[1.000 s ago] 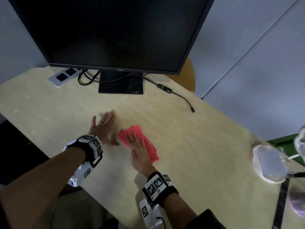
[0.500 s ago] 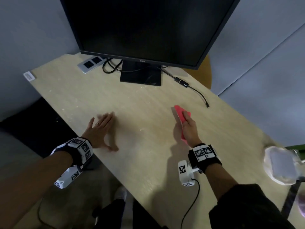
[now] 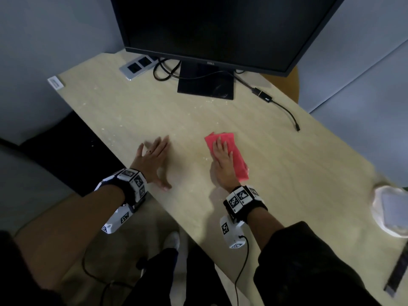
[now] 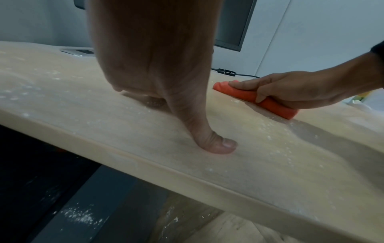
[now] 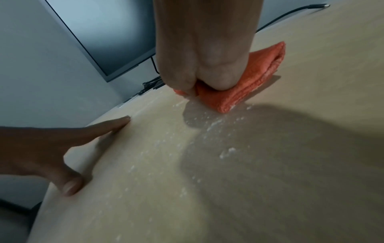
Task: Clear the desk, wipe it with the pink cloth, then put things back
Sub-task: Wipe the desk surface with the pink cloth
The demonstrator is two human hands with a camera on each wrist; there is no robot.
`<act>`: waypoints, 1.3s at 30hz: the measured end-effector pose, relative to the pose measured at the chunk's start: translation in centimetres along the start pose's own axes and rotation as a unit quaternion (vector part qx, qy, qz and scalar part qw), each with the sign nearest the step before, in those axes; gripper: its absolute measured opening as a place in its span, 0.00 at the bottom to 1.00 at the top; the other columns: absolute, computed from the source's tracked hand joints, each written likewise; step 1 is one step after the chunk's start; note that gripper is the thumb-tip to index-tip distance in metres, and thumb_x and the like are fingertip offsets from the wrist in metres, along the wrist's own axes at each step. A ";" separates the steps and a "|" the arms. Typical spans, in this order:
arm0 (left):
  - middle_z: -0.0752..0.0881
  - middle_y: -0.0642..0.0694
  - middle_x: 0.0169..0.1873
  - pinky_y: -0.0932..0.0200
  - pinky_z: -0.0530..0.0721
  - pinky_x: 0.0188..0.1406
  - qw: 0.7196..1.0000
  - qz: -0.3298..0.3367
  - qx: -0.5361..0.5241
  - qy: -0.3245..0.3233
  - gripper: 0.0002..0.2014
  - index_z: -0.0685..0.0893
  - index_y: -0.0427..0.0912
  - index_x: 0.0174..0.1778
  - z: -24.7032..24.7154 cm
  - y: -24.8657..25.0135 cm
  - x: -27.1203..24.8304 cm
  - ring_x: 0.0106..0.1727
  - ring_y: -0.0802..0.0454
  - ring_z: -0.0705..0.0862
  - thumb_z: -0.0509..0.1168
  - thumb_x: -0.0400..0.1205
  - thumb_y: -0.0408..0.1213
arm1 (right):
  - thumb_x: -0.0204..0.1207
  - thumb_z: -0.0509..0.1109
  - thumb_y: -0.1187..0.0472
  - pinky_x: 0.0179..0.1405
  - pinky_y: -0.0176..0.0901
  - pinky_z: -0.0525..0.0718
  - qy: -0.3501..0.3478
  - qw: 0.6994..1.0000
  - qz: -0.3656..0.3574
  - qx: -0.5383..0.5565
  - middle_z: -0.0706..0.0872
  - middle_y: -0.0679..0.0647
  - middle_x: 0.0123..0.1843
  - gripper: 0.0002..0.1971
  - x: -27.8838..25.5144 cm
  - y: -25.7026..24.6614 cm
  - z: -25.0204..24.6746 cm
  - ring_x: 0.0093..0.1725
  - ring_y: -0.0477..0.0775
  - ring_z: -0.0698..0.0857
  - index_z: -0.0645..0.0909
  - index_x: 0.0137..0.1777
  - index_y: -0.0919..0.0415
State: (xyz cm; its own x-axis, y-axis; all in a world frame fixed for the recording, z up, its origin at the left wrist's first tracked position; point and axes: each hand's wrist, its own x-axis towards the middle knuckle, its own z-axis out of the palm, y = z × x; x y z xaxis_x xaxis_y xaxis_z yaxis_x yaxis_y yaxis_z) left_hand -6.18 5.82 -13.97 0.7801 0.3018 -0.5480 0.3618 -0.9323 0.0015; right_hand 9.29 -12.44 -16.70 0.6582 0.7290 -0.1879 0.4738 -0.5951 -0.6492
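Observation:
The folded pink cloth (image 3: 239,161) (image 4: 272,105) (image 5: 249,82) lies on the light wooden desk (image 3: 298,184), in front of the monitor. My right hand (image 3: 223,160) (image 4: 290,88) presses down on it, fingers laid flat along the top and thumb hooked over its left edge. A hand's width to the left, my left hand (image 3: 152,157) (image 5: 62,148) rests flat on the desk near the front edge, fingers spread, holding nothing. White crumbs (image 5: 216,125) are scattered on the wood around the cloth.
A black monitor (image 3: 209,29) on its stand (image 3: 205,85) fills the back. A grey socket plate (image 3: 138,67) and a loose adapter cable (image 3: 284,109) lie beside it. A white dish (image 3: 390,210) sits at the right edge, with a dark strip (image 3: 397,272) below it.
My right hand lifted the cloth from beside the left hand, carried it to the right, and now presses it flat on the desk again. The left hand stayed put.

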 end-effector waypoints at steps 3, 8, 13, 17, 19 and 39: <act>0.28 0.48 0.81 0.34 0.46 0.81 1.000 0.005 0.001 -0.002 0.74 0.29 0.39 0.81 0.1 -0.1 0.2 0.84 0.47 0.34 0.69 0.55 0.75 | 0.80 0.52 0.74 0.78 0.52 0.34 -0.003 1.000 -0.019 0.016 0.51 0.55 0.85 0.29 -0.6 -0.2 0.9 0.84 0.58 0.43 0.55 0.81 0.61; 0.29 0.49 0.82 0.33 0.46 0.80 1.000 0.005 -0.006 0.002 0.74 0.31 0.40 0.82 0.3 -0.2 0.3 0.85 0.48 0.35 0.71 0.55 0.74 | 0.77 0.52 0.74 0.79 0.56 0.36 -0.004 0.999 -0.045 0.010 0.53 0.57 0.84 0.30 -2.2 -1.2 2.5 0.84 0.60 0.45 0.58 0.80 0.61; 0.31 0.48 0.82 0.32 0.48 0.80 1.000 0.002 0.006 0.007 0.73 0.33 0.39 0.82 0.1 0.1 0.2 0.85 0.47 0.36 0.70 0.56 0.74 | 0.73 0.48 0.70 0.79 0.55 0.36 -0.026 0.997 -0.067 0.037 0.59 0.56 0.83 0.31 -4.4 -1.9 4.2 0.84 0.58 0.49 0.64 0.78 0.60; 0.32 0.45 0.83 0.31 0.49 0.79 1.000 -0.004 0.026 0.008 0.72 0.34 0.37 0.82 -0.1 0.4 0.0 0.85 0.46 0.38 0.69 0.57 0.75 | 0.73 0.47 0.69 0.77 0.51 0.40 -0.055 0.991 -0.091 0.079 0.65 0.57 0.80 0.29 -6.1 -1.8 4.6 0.83 0.58 0.55 0.72 0.74 0.61; 0.34 0.42 0.83 0.31 0.49 0.79 0.999 -0.016 0.033 0.017 0.72 0.36 0.36 0.82 0.0 0.6 -0.3 0.85 0.45 0.39 0.69 0.57 0.74 | 0.75 0.50 0.73 0.77 0.51 0.41 -0.077 0.987 -0.110 0.091 0.68 0.57 0.79 0.27 -7.1 -1.5 4.4 0.82 0.58 0.57 0.74 0.72 0.61; 0.39 0.48 0.84 0.35 0.52 0.81 0.996 -0.040 -0.042 0.061 0.46 0.42 0.41 0.84 3.4 1.5 -4.7 0.86 0.47 0.45 0.56 0.79 0.63 | 0.77 0.55 0.72 0.80 0.53 0.45 -0.073 0.992 -0.092 0.053 0.66 0.51 0.80 0.27 -20.9 6.5 0.1 0.83 0.52 0.57 0.70 0.75 0.57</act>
State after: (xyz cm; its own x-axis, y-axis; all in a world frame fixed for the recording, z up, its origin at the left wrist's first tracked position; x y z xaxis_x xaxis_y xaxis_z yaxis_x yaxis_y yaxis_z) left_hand -11.04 2.33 -14.25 0.8013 0.4016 -0.4434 0.4632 -0.8855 0.0351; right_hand -1.42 -31.56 -17.04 0.4709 0.8676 -0.1598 0.5079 -0.4147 -0.7550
